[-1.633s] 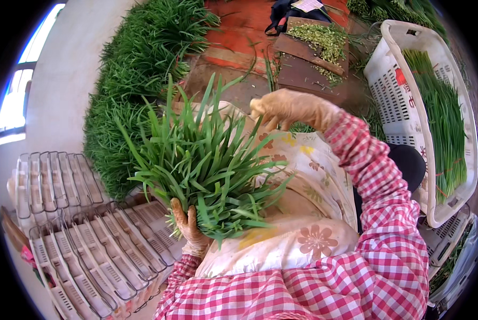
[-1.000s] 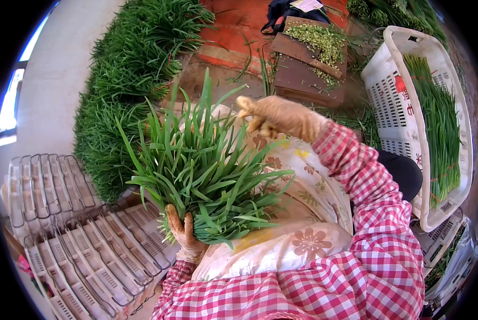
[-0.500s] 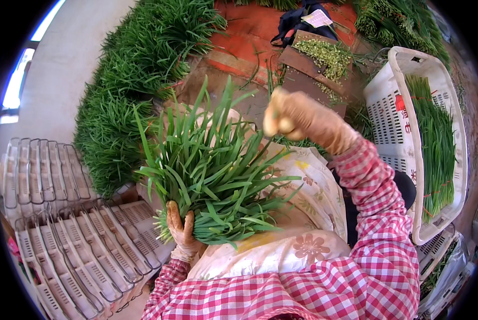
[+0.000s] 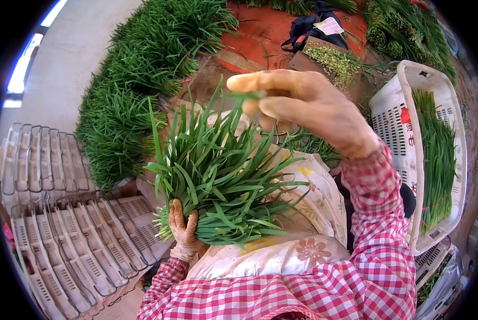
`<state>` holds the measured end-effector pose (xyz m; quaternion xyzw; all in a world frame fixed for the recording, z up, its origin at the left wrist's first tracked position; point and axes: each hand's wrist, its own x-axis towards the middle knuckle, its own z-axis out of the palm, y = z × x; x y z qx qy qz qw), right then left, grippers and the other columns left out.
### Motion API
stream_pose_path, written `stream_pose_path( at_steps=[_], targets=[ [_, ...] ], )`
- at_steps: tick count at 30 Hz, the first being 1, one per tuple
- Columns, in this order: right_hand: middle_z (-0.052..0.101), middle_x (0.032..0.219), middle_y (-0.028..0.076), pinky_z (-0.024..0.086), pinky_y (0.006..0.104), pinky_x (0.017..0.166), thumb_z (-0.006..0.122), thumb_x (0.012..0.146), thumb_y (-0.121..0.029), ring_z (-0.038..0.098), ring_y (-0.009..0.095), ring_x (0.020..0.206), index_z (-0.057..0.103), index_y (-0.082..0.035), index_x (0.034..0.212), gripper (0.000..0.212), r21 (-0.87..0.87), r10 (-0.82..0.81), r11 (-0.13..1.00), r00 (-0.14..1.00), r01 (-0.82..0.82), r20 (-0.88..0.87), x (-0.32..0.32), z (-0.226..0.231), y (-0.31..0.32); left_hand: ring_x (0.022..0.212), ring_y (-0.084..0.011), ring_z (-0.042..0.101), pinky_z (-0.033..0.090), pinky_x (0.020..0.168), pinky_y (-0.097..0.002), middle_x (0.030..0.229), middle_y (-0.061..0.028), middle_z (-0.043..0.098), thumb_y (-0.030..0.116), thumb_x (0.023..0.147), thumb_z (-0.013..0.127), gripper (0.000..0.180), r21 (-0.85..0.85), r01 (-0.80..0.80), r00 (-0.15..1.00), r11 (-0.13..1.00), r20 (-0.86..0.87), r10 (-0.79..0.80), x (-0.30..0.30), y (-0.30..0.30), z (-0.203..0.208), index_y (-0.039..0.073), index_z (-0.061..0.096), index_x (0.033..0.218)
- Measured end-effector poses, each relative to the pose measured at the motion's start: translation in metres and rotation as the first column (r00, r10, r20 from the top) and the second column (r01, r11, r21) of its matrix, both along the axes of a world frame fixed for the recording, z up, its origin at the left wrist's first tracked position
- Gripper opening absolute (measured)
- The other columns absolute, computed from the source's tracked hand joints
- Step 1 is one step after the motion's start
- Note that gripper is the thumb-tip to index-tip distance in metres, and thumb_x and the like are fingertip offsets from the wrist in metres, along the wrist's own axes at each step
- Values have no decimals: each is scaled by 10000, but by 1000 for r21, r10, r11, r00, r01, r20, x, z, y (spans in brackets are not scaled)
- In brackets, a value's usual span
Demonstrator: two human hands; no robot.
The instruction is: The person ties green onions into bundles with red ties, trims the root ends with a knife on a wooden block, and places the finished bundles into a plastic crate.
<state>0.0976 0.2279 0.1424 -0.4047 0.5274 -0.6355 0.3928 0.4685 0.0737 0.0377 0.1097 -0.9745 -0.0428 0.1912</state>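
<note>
A thick bunch of garlic chives (image 4: 223,184) lies across my lap, its pale cut ends at the left and its long flat leaves fanning up and right. My gloved left hand (image 4: 183,226) is closed around the bunch close to those ends. Up and to the right of the leaves is my gloved right hand (image 4: 308,104), raised and somewhat blurred, with its index finger stretched out and the thumb apart. A small green leaf scrap (image 4: 244,95) shows between these two fingers, and it looks loose rather than pinched. A pale flowered apron (image 4: 281,248) covers my lap under the bunch.
Bunches of chives (image 4: 137,90) are piled at the left and others (image 4: 407,37) at the far right. Stacked white crates (image 4: 79,250) stand at my left. A white crate (image 4: 417,160) at my right holds tied chives. Trimmings (image 4: 332,61) lie on a board ahead, near a dark bag (image 4: 303,31).
My right hand has gone from a closed fist to stretched fingers, rising nearer the camera, and a green scrap now shows by it. My left hand keeps its hold on the bunch.
</note>
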Motion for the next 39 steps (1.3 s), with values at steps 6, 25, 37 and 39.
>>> stream_pose_path(
  at_steps=[6, 25, 37, 39],
  targets=[
    [657, 916, 29, 463, 227, 755, 675, 838, -243, 579, 97, 827, 643, -17, 1067, 323, 354, 191, 933, 925, -67, -329, -13, -25, -61, 1269, -482, 352, 319, 996, -558, 1439, -281, 285, 270, 700, 736, 612, -23, 12, 1000, 1000, 7, -12, -2, -3, -2, 101, 495, 1236],
    [615, 1136, 143, 428, 304, 925, 717, 796, -317, 558, 183, 1083, 503, 14, 1280, 625, 227, 159, 969, 944, -94, -288, -27, -41, -68, 1281, -492, 330, 338, 955, -565, 1460, -274, 253, 265, 643, 737, 524, 2, 26, 1000, 1000, 9, -26, 2, -10, -6, 89, 575, 1109],
    [617, 714, 56, 453, 338, 654, 616, 830, -245, 593, 142, 693, 655, -60, 823, 189, -386, -464, 883, 383, 266, -799, 30, -45, -87, 1281, -494, 325, 338, 955, -570, 1458, -272, 257, 269, 637, 746, 573, 16, 50, 999, 999, -2, -50, -2, -12, -8, 109, 553, 1152],
    [574, 671, 20, 430, 315, 621, 597, 847, -246, 550, 131, 646, 639, -65, 821, 188, -344, -459, 863, 859, 370, -227, 27, -52, -85, 1283, -492, 326, 336, 958, -568, 1458, -276, 255, 277, 635, 754, 586, 19, 60, 998, 998, 1, -60, -1, -11, -10, 111, 551, 1159]
  ],
)
